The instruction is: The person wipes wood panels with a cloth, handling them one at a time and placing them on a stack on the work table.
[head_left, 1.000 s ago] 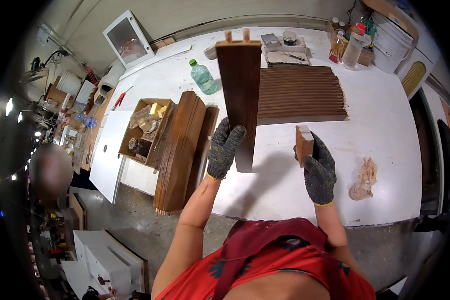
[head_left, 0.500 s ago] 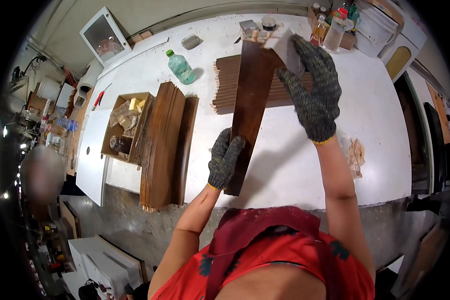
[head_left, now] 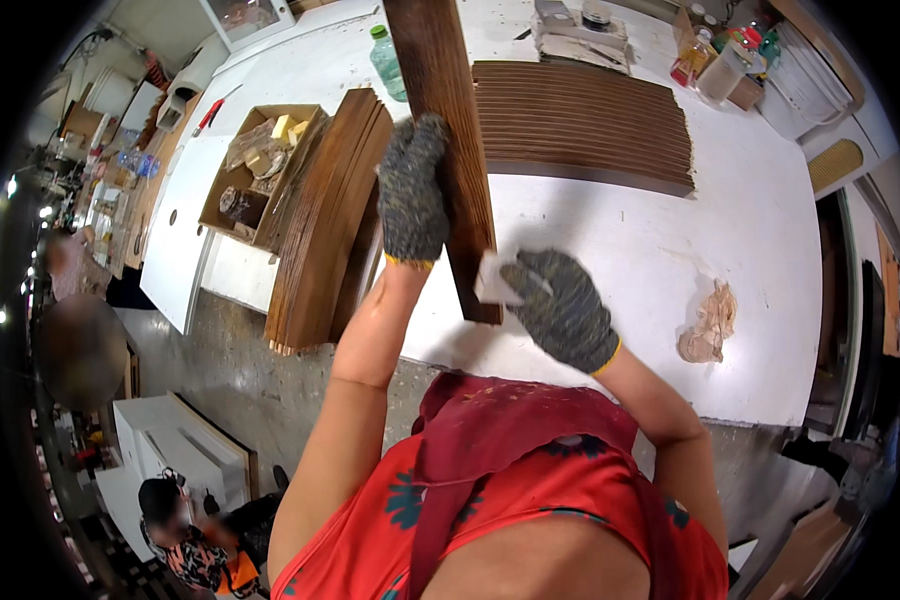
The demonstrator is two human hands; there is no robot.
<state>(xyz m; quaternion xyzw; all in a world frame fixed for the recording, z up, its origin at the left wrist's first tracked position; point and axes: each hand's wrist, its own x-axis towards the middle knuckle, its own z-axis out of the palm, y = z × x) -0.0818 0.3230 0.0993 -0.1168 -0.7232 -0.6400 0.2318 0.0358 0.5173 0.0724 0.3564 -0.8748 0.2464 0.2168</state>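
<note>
A long dark brown wooden board (head_left: 438, 70) is raised at a slant above the white table, its near end close to the table's front edge. My left hand (head_left: 414, 190), in a dark grey knit glove, is closed round the board's left side near the middle. My right hand (head_left: 565, 310), gloved alike, pinches a pale flat piece (head_left: 492, 280) against the board's right edge by the near end. Motion blurs this piece, so its exact kind cannot be made out. Slatted brown boards (head_left: 590, 125) lie side by side behind, partly hidden by the raised board.
More brown boards (head_left: 320, 240) are stacked at the left, beside a cardboard box (head_left: 210, 215) of yellow and tan lumps. A green-capped bottle (head_left: 388, 65) stands behind. Crumpled tan paper (head_left: 710, 325) lies at the right; bottles (head_left: 725, 75) and a white bucket (head_left: 800, 90) stand far right.
My right hand has come from the board's far end to its near end with the pale piece. My left hand has moved farther up the board. The view has shifted.
</note>
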